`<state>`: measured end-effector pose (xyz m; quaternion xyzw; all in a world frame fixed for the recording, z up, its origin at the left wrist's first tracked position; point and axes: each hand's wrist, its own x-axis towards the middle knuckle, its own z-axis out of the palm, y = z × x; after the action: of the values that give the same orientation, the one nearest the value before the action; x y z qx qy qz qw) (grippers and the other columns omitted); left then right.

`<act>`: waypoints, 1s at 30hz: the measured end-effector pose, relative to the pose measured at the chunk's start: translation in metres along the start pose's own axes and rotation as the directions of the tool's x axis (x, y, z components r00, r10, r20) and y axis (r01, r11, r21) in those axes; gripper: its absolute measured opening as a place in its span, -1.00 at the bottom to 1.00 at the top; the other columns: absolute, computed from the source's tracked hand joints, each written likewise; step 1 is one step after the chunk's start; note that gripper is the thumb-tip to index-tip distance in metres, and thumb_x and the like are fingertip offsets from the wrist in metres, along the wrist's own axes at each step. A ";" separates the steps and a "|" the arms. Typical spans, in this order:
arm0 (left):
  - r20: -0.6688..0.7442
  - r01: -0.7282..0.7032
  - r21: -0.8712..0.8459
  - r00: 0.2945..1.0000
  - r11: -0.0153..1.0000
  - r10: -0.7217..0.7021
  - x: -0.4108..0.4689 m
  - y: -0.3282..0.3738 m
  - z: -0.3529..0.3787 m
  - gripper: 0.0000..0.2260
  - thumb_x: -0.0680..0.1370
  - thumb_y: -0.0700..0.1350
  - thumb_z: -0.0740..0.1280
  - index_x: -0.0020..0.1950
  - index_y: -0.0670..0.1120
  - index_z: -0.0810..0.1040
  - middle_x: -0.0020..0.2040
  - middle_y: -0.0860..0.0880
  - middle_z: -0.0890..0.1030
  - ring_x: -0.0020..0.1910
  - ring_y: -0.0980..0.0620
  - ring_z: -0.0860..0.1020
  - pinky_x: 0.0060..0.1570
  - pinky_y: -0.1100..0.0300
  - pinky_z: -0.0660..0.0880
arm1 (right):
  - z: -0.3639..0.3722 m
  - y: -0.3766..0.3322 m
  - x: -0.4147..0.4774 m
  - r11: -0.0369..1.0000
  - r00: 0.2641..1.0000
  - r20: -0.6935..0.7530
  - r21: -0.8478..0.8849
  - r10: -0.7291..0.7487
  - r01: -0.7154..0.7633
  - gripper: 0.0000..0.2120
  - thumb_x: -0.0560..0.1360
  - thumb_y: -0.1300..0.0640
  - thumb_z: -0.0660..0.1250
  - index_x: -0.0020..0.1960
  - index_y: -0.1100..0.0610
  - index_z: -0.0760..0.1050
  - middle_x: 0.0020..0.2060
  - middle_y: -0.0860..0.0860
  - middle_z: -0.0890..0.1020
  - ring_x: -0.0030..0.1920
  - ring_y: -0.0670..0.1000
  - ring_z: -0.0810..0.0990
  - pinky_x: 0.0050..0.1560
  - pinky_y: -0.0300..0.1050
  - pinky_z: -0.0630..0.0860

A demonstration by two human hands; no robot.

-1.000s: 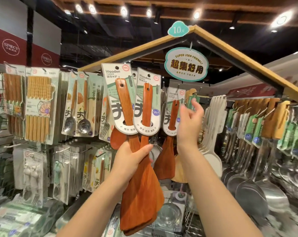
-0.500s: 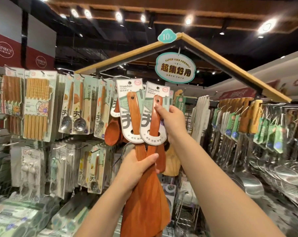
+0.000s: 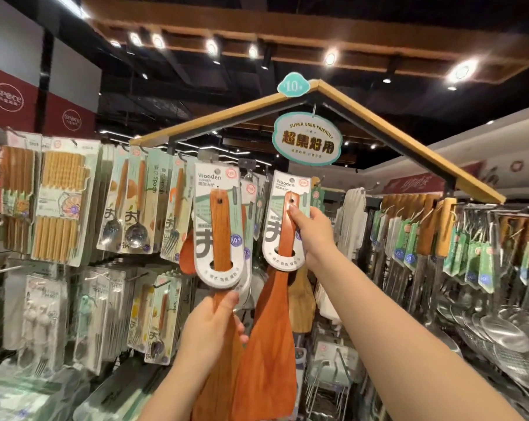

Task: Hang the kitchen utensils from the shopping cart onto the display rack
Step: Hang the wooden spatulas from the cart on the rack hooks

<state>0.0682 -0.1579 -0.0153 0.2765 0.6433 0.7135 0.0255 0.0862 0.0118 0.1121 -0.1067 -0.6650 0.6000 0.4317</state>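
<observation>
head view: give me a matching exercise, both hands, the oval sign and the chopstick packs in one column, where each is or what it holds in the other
Column one:
1. left hand
2. right hand
3. oval sign
4. chopstick packs

Column two:
a. hangs under the peak of the roof frame
b. grips the left turner below its card
c. hang at the far left
d. pinches the right turner against its card

Pairs: 1-b, 2-d, 3-a, 4-c

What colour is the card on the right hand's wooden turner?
White backing card with pale green panel and grey lettering; head view.
</observation>
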 end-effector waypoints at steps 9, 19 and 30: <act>-0.029 0.037 -0.078 0.999 0.996 -0.040 0.010 0.003 -0.008 -0.74 0.58 -0.02 0.22 -0.07 -0.23 0.48 -0.43 -0.14 0.59 -0.48 -0.05 0.61 -0.35 0.06 0.58 | 0.003 -0.007 0.029 0.999 0.999 -0.042 -0.040 -0.008 0.006 -0.86 0.55 0.19 0.30 0.09 0.18 0.50 -0.04 0.14 0.65 -0.21 0.05 0.63 -0.21 -0.09 0.60; 0.000 0.031 -0.106 1.000 0.994 -0.032 0.016 0.001 -0.003 -0.82 0.58 -0.06 0.24 -0.15 -0.14 0.45 -0.45 -0.12 0.55 -0.49 -0.09 0.58 -0.31 0.02 0.54 | 0.004 -0.002 0.038 0.999 0.999 -0.050 -0.052 -0.017 0.015 -0.84 0.53 0.20 0.32 0.11 0.19 0.50 0.02 0.16 0.65 -0.05 0.13 0.65 0.00 0.06 0.61; 0.017 0.055 -0.137 0.998 0.989 -0.054 0.018 -0.001 -0.004 -0.79 0.57 -0.03 0.24 -0.08 -0.19 0.48 -0.40 -0.15 0.56 -0.50 -0.04 0.58 -0.51 0.23 0.49 | 0.004 -0.003 0.041 0.989 0.997 -0.035 -0.132 -0.068 0.063 -0.85 0.54 0.19 0.30 0.11 0.15 0.45 0.01 0.13 0.64 -0.10 0.09 0.65 -0.20 -0.09 0.60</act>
<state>0.0511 -0.1539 -0.0104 0.2612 0.5996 0.7534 0.0683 0.0595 0.0357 0.1333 -0.1247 -0.6973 0.5386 0.4563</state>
